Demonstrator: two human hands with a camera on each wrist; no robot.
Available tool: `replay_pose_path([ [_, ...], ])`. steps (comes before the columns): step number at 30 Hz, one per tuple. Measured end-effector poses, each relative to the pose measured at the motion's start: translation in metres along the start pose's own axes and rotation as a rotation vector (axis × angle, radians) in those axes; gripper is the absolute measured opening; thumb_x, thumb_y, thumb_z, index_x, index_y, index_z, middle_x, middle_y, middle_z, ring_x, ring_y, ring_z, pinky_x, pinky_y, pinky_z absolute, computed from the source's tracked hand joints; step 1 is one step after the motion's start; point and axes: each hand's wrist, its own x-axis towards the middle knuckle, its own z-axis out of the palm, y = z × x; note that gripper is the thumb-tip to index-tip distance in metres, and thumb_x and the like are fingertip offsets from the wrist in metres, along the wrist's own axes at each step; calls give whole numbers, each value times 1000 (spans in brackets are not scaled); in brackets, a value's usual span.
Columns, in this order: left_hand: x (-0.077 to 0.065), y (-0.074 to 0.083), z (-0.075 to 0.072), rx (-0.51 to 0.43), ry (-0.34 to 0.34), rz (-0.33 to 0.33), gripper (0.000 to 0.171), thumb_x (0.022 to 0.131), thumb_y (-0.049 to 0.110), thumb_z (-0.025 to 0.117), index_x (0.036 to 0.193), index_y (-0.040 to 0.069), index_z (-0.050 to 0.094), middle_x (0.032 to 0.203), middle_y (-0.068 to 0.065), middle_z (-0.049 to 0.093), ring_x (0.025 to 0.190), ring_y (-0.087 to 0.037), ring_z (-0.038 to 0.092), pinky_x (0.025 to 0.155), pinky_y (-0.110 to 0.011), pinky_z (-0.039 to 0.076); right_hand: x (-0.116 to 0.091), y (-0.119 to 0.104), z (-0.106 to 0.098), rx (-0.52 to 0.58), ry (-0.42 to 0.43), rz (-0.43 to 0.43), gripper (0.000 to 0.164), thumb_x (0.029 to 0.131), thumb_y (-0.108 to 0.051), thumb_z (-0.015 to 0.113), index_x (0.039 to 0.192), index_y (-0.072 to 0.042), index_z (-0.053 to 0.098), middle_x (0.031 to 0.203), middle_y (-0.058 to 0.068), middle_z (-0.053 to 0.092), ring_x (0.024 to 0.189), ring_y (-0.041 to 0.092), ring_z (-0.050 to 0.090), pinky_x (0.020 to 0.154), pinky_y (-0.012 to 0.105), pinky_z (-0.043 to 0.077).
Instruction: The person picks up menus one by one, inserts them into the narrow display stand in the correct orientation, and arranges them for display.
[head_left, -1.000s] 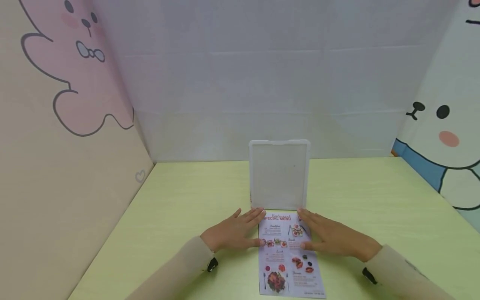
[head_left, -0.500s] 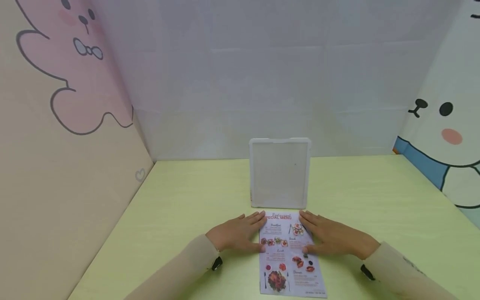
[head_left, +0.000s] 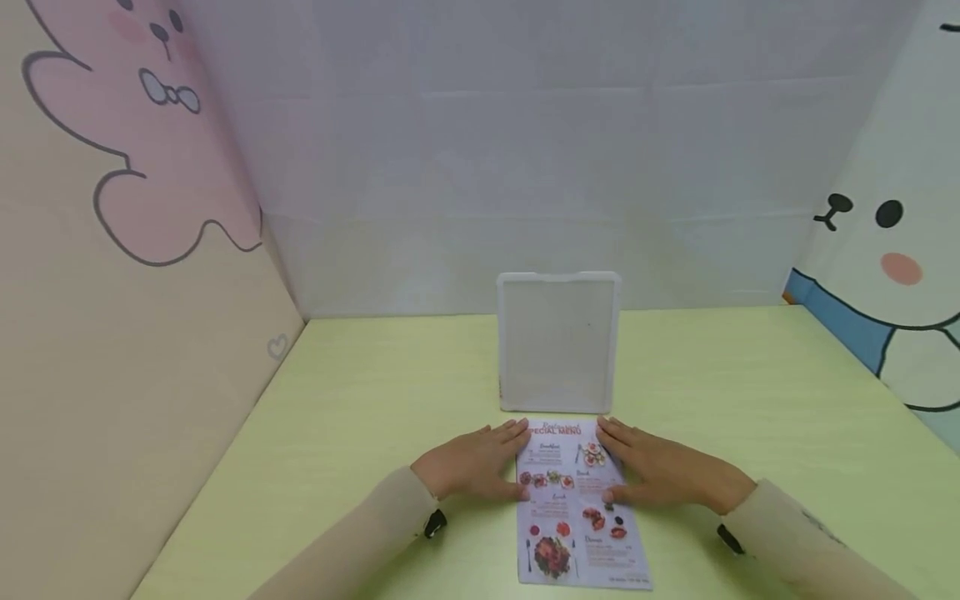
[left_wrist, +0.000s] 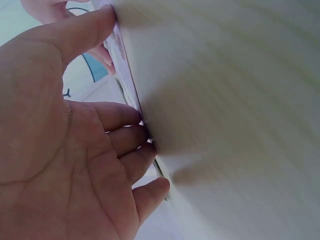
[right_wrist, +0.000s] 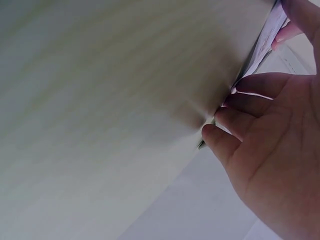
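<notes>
A printed restaurant menu sheet [head_left: 558,517] lies flat on the table, its title edge at the far end. My left hand [head_left: 476,467] rests along its upper left edge, fingers extended and fingertips at the top left corner. On the opposite side my right hand [head_left: 667,471] rests the same way at the top right corner. Both thumbs touch the sheet's side edges lower down. In the wrist views the fingertips of the left hand [left_wrist: 75,145] and right hand [right_wrist: 270,120] meet the tabletop at the sheet's edge. Just beyond the menu stands a white-framed panel [head_left: 557,346], upright.
The pale yellow-green table [head_left: 375,375] reaches back to a light grey cloth wall [head_left: 450,167]. A side wall with a pink cartoon animal [head_left: 172,200] borders the left. Another with a white cartoon animal [head_left: 847,275] borders the right.
The head view has tilted down slightly. Both hands have drawn back a little from the panel along the menu's edges, and the left one has shifted slightly right. The menu barely moves.
</notes>
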Motion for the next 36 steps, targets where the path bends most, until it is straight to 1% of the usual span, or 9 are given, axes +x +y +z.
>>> replay_pose_path([
  [7, 0, 2, -2, -39, 5, -25, 85, 88, 59, 57, 154, 17, 23, 161, 6, 13, 149, -14, 14, 119, -36, 20, 1, 0, 0, -10, 2, 5, 90, 89, -59, 55, 147, 4, 30, 157, 22, 23, 143, 41, 25, 111, 56, 29],
  [13, 1, 2, -2, -72, 12, -37, 86, 86, 57, 61, 153, 16, 25, 161, 5, 15, 148, -16, 16, 119, -37, 21, 2, 1, 0, -4, 7, 4, 90, 89, -58, 57, 148, 4, 29, 156, 22, 23, 142, 41, 26, 111, 55, 29],
  [21, 3, 3, -2, -119, 28, -39, 87, 84, 52, 67, 152, 12, 29, 160, 2, 19, 148, -15, 17, 119, -36, 19, 2, -1, 0, 2, 8, -5, 89, 88, -53, 60, 147, 6, 29, 155, 24, 24, 141, 43, 28, 111, 55, 29],
  [26, 3, 3, -2, -132, 26, -54, 88, 84, 52, 67, 152, 14, 28, 160, 3, 19, 148, -18, 19, 119, -38, 21, 3, -3, -1, 14, 12, -1, 90, 88, -54, 60, 147, 6, 29, 155, 24, 25, 141, 43, 28, 111, 55, 29],
  [29, 2, 3, -2, -144, 27, -50, 90, 84, 52, 67, 153, 14, 25, 161, 2, 17, 148, -19, 18, 118, -38, 22, 3, -2, -1, 21, 7, -1, 92, 88, -56, 60, 147, 7, 28, 155, 25, 23, 141, 43, 27, 111, 55, 29],
  [33, 1, 4, -3, -195, 39, -36, 93, 83, 47, 70, 154, 11, 21, 161, -2, 16, 148, -18, 17, 118, -36, 21, 4, -1, 0, 25, 4, 12, 93, 87, -55, 61, 147, 7, 28, 155, 25, 22, 141, 43, 26, 111, 54, 28],
  [36, 3, 4, -3, -242, 54, -32, 94, 82, 41, 74, 153, 9, 21, 161, -4, 17, 148, -19, 17, 119, -36, 21, 4, 0, 1, 27, 5, 30, 94, 85, -55, 63, 147, 6, 28, 156, 24, 22, 141, 43, 27, 112, 54, 28],
])
